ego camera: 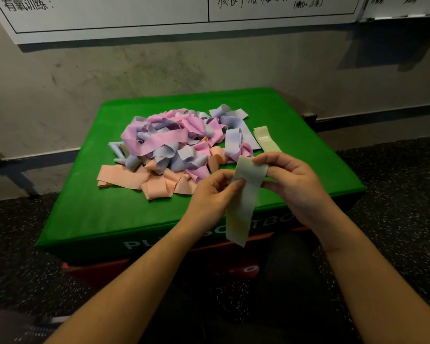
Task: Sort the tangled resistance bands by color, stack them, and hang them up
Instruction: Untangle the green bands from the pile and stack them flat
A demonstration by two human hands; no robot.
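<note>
Both hands — left (209, 194), right (293, 184) — pinch one green band (243, 202) above the box (109, 214), near the pile (174, 145).

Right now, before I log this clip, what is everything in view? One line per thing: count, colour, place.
held band: one, pale green, hanging between both hands over the box's near edge
sorted bands: small flat stack, pale green, right of the pile
tangled pile: many bands, pink, lavender and peach, centre of the box top
box: one, green with white lettering, against the wall
red box: one, under the green one
whiteboard: one, white with handwriting, on the wall
floor: dark, speckled
left hand: pinches the band's left edge
right hand: pinches its top right
</note>
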